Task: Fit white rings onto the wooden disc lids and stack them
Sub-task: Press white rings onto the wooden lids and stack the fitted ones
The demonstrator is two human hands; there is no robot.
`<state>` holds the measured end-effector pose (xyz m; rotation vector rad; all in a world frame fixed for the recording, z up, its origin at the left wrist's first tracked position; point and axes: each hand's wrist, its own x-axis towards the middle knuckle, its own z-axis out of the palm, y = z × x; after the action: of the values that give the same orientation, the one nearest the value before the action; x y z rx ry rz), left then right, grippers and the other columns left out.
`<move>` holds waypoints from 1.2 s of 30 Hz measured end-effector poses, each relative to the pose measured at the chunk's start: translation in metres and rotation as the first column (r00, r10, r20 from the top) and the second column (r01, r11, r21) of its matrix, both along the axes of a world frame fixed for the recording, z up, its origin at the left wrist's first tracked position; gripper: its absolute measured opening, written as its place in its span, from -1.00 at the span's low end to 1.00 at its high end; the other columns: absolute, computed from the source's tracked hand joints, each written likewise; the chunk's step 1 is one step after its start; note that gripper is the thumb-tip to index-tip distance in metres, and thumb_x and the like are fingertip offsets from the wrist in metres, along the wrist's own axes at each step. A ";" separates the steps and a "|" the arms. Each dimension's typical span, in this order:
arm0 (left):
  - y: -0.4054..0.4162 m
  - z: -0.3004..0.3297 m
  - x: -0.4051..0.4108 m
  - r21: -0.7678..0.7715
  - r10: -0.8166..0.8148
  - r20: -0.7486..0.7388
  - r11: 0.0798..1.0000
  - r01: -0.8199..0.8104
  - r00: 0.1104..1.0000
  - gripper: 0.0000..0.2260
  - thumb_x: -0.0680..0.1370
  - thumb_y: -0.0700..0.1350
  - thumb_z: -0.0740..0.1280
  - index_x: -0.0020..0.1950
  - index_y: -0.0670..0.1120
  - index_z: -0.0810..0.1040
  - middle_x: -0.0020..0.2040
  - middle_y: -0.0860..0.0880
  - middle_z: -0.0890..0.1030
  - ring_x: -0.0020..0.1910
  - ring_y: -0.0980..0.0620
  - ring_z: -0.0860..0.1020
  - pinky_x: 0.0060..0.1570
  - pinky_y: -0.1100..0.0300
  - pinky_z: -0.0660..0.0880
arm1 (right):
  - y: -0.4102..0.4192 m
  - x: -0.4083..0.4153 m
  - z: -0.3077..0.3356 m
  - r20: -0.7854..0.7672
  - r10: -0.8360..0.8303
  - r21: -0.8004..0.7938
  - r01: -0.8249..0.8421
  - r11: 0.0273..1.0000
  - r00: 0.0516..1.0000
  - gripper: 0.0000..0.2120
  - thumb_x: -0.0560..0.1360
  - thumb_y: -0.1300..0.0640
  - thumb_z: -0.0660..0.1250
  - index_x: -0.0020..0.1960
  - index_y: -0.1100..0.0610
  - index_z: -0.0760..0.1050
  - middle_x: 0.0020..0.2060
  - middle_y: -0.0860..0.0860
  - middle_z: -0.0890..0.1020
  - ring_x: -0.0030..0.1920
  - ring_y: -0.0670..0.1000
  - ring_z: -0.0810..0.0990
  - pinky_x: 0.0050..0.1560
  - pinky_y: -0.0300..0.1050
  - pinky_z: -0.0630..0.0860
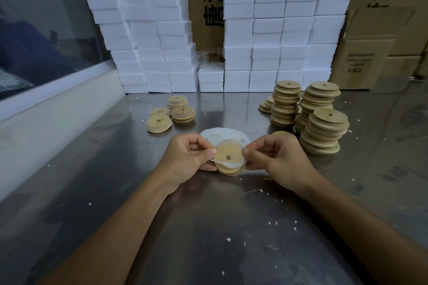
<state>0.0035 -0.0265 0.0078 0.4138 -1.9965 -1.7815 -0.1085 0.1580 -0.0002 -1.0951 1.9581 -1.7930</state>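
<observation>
Both hands' fingers [211,152] pinching lid [228,154] (ring [231,165] half-on)

- Two bare forearms enter from the bottom edge, one on each side
- No sleeve shows on either arm as far as the lower edge
- The left hand [190,156] wears no glove, ring or band that can be seen
- The right hand [276,159] is likewise ungloved, its wrist bare, with no watch or bracelet
- Fingernails on both thumbs look short and unpainted
- The rest of the person lies out of view
</observation>
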 end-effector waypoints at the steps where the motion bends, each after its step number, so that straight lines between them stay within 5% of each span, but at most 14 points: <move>1: 0.000 0.000 0.000 0.007 -0.001 -0.003 1.000 0.001 1.000 -0.88 0.48 -0.42 0.38 -0.22 -0.26 0.54 -0.30 -0.15 0.65 -0.34 0.00 0.66 -0.35 0.19 0.62 | 0.000 0.000 0.000 0.007 0.002 -0.001 -0.002 1.000 1.000 -0.96 0.47 0.27 0.47 -0.09 0.24 0.66 -0.24 0.10 0.74 -0.24 0.07 0.74 -0.20 -0.22 0.64; 12: 0.003 0.002 0.001 0.075 -0.005 -0.042 0.997 0.008 0.999 -0.86 0.48 -0.44 0.37 -0.23 -0.26 0.55 -0.27 -0.08 0.70 -0.24 -0.02 0.70 -0.31 0.19 0.62 | -0.001 0.005 0.002 0.134 -0.014 -0.001 0.014 1.000 0.991 -0.96 0.46 0.26 0.49 -0.13 0.24 0.65 -0.21 0.13 0.74 -0.16 0.12 0.75 -0.21 -0.11 0.68; 19: 0.003 0.002 0.003 0.018 -0.045 -0.059 0.999 0.046 0.997 -0.87 0.48 -0.42 0.39 -0.21 -0.24 0.53 -0.23 -0.06 0.71 -0.18 -0.04 0.70 -0.25 0.13 0.65 | 0.000 0.007 0.003 0.001 -0.053 0.030 0.053 0.998 0.999 -0.94 0.44 0.28 0.51 -0.10 0.20 0.65 -0.21 0.09 0.74 -0.16 0.13 0.74 -0.06 0.08 0.69; 24: 0.009 0.006 0.001 -0.223 -0.053 -0.143 0.975 0.020 0.988 -0.86 0.45 -0.42 0.41 -0.19 -0.21 0.55 -0.16 -0.05 0.66 -0.18 0.09 0.66 -0.23 0.23 0.61 | 0.001 0.009 0.005 -0.240 -0.116 0.034 0.128 0.991 0.964 -0.89 0.43 0.26 0.51 -0.13 0.08 0.67 -0.21 -0.09 0.74 -0.17 -0.12 0.72 -0.12 -0.19 0.65; 30: 0.016 0.008 -0.003 -0.614 -0.078 -0.171 0.788 -0.044 0.982 -0.89 0.48 -0.20 0.45 -0.14 0.02 0.62 -0.15 0.16 0.64 -0.06 0.14 0.61 -0.07 0.22 0.58 | -0.001 0.013 0.006 -0.411 -0.106 0.066 0.146 0.987 0.905 -0.90 0.44 0.07 0.46 -0.06 0.05 0.67 -0.18 -0.14 0.71 -0.12 -0.14 0.70 -0.07 -0.08 0.68; 36: 0.014 0.004 -0.007 -0.517 -0.012 -0.163 0.853 -0.075 0.987 -0.80 0.46 -0.25 0.46 -0.22 0.05 0.58 -0.18 0.13 0.64 -0.17 0.10 0.65 -0.15 0.13 0.62 | -0.004 0.011 0.002 -0.327 -0.152 0.039 0.174 0.984 0.933 -0.94 0.45 0.18 0.51 -0.09 0.13 0.66 -0.19 -0.06 0.73 -0.16 -0.12 0.72 -0.10 -0.11 0.68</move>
<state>-0.0031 -0.0130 0.0118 0.1182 -2.2259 -1.1318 -0.0979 0.1545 0.0019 -1.3075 2.3437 -1.6982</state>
